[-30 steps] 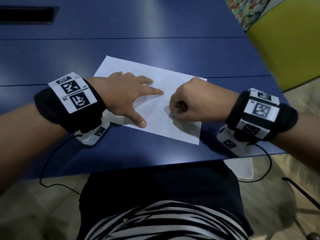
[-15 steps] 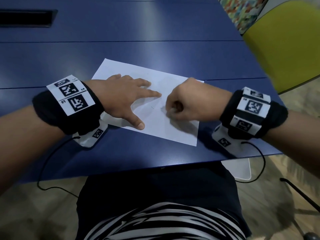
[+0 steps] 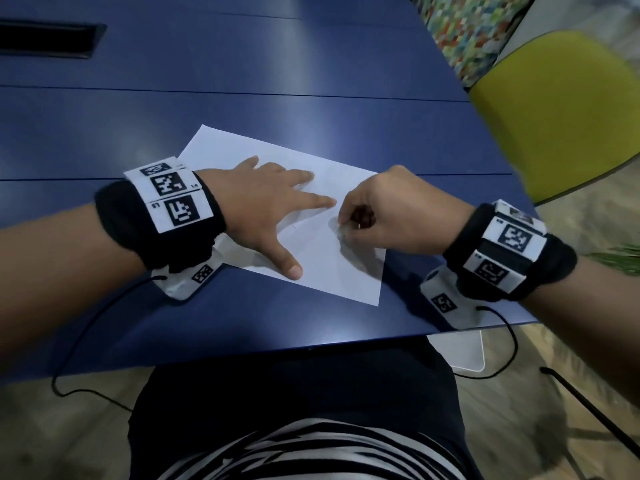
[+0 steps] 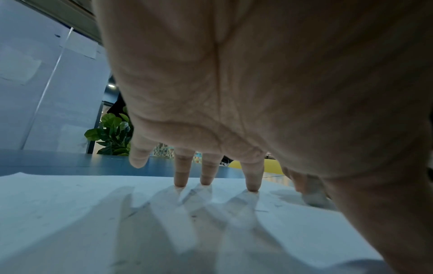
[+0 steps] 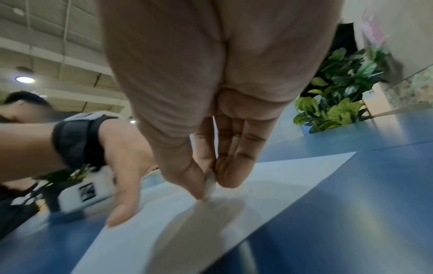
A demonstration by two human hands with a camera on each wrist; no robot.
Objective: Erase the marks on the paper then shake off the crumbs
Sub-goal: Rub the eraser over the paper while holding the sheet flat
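Note:
A white sheet of paper [image 3: 322, 265] lies askew on the blue table [image 3: 242, 81]. My left hand [image 3: 273, 206] lies flat on the sheet's left half, fingers spread and straight, pressing it down; its fingertips [image 4: 251, 187] touch the paper [image 4: 93, 213]. My right hand [image 3: 377, 216] is curled beside the left index finger and pinches a small greyish eraser [image 5: 209, 186], whose tip touches the paper [image 5: 269, 185]. Faint pencil marks [image 3: 304, 227] show between the two hands. In the left wrist view the eraser [image 4: 314, 198] stands at the right.
A yellow-green chair [image 3: 561, 109] stands off the table's right edge. A dark slot [image 3: 48, 38] is set in the table at far left. The table's near edge [image 3: 311, 348] runs just above my lap. Cables hang from both wrist units.
My right hand with the eraser has shifted slightly left, closer to the left index fingertip. The left hand keeps pressing the sheet in the same place.

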